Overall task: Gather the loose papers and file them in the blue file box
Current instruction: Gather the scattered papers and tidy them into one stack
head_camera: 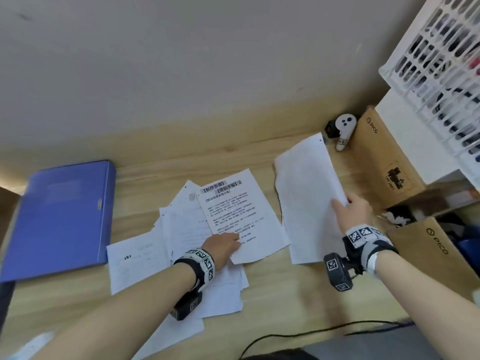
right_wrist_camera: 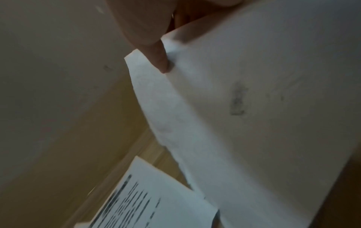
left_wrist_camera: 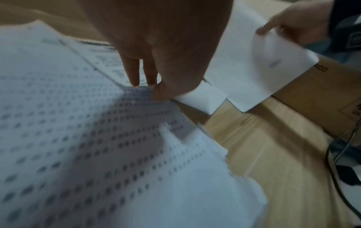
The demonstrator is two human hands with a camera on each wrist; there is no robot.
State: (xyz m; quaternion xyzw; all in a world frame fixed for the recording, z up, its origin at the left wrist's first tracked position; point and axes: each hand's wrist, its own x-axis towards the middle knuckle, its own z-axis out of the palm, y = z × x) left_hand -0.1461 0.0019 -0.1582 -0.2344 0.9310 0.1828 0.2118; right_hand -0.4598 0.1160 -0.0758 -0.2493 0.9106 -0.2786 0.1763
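The blue file box [head_camera: 59, 216] lies flat and closed on the wooden desk [head_camera: 298, 294] at the left. A loose pile of white papers [head_camera: 176, 245] is spread in the middle. My left hand [head_camera: 233, 242] pinches the lower edge of a printed sheet [head_camera: 239, 209] on top of that pile; the left wrist view shows two fingers [left_wrist_camera: 136, 74] on it and the thumb at its edge. My right hand [head_camera: 342, 203] grips some blank white sheets [head_camera: 309, 193] by their right edge, lifted off the desk. In the right wrist view the thumb [right_wrist_camera: 162, 61] presses on these sheets [right_wrist_camera: 254, 108].
Two brown cardboard boxes [head_camera: 384, 162] [head_camera: 428, 253] stand at the right, close behind my right hand. A white plastic basket [head_camera: 436, 61] sits above them. A white controller [head_camera: 342, 128] leans by the wall. A black cable [head_camera: 311, 333] runs along the desk's near edge.
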